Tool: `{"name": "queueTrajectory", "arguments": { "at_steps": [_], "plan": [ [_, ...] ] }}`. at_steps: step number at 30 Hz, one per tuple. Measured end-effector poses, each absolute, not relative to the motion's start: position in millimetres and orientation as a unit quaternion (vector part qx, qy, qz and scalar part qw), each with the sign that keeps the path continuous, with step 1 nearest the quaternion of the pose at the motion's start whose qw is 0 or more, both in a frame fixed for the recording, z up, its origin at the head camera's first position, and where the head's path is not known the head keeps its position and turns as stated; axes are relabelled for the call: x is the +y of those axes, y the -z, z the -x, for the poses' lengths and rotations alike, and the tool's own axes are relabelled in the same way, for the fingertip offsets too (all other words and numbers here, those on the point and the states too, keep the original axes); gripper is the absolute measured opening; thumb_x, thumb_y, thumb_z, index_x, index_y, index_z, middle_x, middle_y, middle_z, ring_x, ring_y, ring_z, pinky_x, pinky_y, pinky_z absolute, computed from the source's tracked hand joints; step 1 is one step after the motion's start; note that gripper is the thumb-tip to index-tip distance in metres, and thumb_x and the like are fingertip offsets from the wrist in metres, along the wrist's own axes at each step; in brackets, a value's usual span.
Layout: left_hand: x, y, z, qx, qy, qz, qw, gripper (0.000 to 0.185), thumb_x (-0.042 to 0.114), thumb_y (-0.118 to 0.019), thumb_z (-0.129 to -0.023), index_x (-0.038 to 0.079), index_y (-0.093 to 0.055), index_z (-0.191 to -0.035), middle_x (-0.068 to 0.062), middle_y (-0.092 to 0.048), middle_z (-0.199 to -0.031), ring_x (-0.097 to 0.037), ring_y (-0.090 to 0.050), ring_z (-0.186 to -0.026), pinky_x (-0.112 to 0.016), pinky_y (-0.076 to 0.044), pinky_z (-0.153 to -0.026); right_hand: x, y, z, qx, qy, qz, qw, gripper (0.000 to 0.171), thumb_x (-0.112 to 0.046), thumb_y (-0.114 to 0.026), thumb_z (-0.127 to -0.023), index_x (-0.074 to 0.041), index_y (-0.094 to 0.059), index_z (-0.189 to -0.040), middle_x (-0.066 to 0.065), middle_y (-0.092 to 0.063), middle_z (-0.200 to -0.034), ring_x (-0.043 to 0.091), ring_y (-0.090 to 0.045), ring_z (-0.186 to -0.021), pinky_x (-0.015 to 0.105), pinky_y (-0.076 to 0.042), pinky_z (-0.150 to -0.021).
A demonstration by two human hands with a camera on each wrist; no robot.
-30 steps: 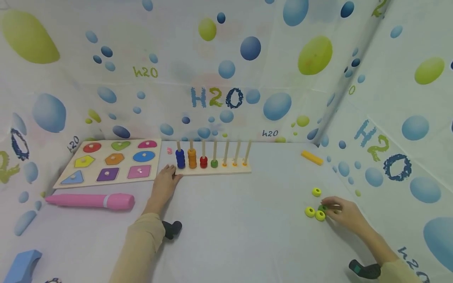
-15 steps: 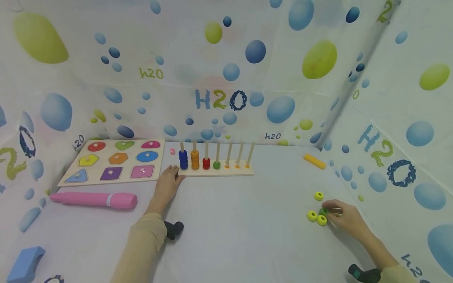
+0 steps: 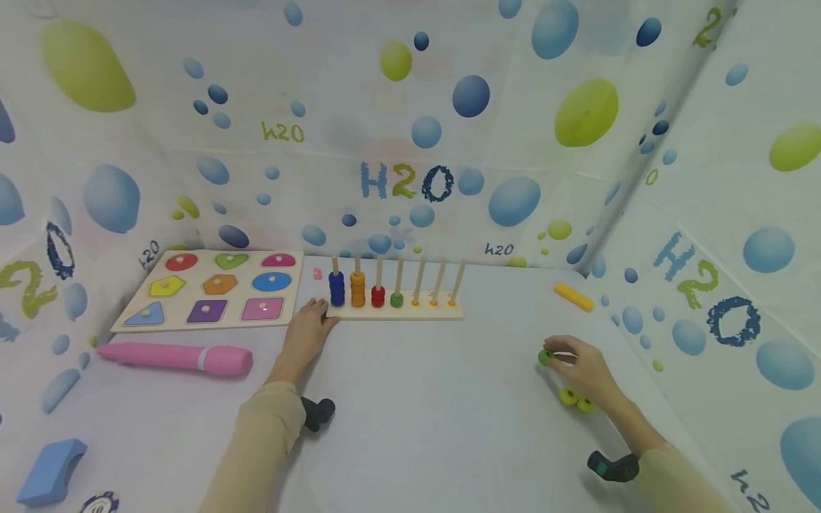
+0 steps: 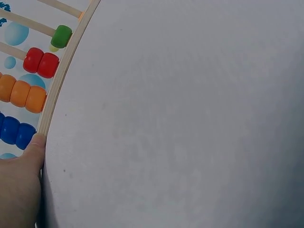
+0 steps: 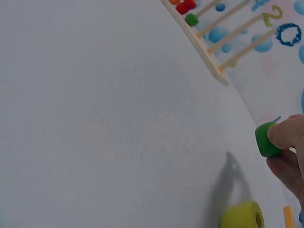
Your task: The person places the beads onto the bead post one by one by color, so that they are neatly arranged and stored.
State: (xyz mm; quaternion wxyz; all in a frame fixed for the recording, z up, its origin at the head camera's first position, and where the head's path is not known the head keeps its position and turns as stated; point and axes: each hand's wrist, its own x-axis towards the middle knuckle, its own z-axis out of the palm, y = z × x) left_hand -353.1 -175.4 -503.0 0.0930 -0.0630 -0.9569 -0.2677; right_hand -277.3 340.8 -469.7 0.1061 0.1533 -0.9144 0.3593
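My right hand (image 3: 584, 367) pinches a green bead (image 3: 544, 357) between thumb and fingertips, raised over the table; the right wrist view shows that green bead (image 5: 266, 140) close up. Two yellow-green beads (image 3: 568, 396) lie on the table under this hand. At the back, a wooden peg stacker (image 3: 417, 313) carries blue beads (image 3: 336, 290), orange beads (image 3: 358, 288), two red beads (image 3: 378, 296) and one green bead (image 3: 397, 300); its three right pegs hold no large beads. My left hand (image 3: 306, 331) holds the stacker's left end, thumb (image 4: 35, 147) against the base edge.
A shape puzzle board (image 3: 237, 310) lies at the back left, with a pink marker-shaped toy (image 3: 173, 358) in front. A blue arched block (image 3: 51, 472) and a round chip (image 3: 100, 503) sit near left. A yellow-orange block (image 3: 574, 296) lies at the back right.
My right hand has lifted the green bead from beside the yellow-green ones and carried it leftward. My left hand stays at the stacker's end. The head view has shifted slightly.
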Motion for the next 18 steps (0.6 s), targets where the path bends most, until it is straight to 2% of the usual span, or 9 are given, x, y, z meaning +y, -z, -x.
{"name": "queueTrajectory", "arguments": {
  "at_steps": [5,9,13,18],
  "plan": [
    [-174.9,500.8,352.5,-0.958,0.261,0.067,0.098,0.052,0.025,-0.059,-0.095,-0.011,-0.048,-0.130,-0.028,-0.047,-0.134,-0.043,-0.037,-0.130,-0.052,-0.030,-0.108,299.0,463.4,304.4,-0.892,-0.394,-0.198,0.097,0.029,-0.002,-0.068,-0.086,-0.002,-0.061,-0.113,0.012,-0.066,-0.107,0.024,-0.063,-0.099,0.032,-0.055,-0.084],
    [-175.8,501.4,353.4,-0.958,0.259,0.067,0.103,0.051,0.024,-0.059,-0.094,-0.012,-0.049,-0.129,-0.028,-0.047,-0.133,-0.043,-0.037,-0.129,-0.053,-0.030,-0.108,258.9,448.8,327.2,-0.883,-0.391,-0.226,0.129,0.029,0.001,-0.068,-0.084,-0.003,-0.061,-0.111,0.010,-0.067,-0.106,0.021,-0.063,-0.099,0.030,-0.055,-0.083],
    [-175.8,502.8,353.4,-0.955,0.266,0.073,0.111,0.049,0.022,-0.059,-0.094,-0.012,-0.049,-0.128,-0.028,-0.048,-0.133,-0.043,-0.037,-0.129,-0.052,-0.030,-0.108,220.1,431.2,350.3,-0.868,-0.387,-0.261,0.171,0.030,0.006,-0.070,-0.080,0.002,-0.061,-0.109,0.010,-0.066,-0.104,0.022,-0.063,-0.099,0.029,-0.056,-0.082],
    [-174.2,502.8,350.4,-0.949,0.275,0.084,0.133,0.048,0.022,-0.061,-0.093,-0.013,-0.052,-0.124,-0.030,-0.050,-0.129,-0.044,-0.041,-0.125,-0.053,-0.033,-0.106,175.3,409.6,374.0,-0.851,-0.394,-0.294,0.186,0.030,0.008,-0.068,-0.081,0.003,-0.060,-0.109,0.013,-0.065,-0.106,0.024,-0.062,-0.100,0.029,-0.055,-0.084]
  ]
}}
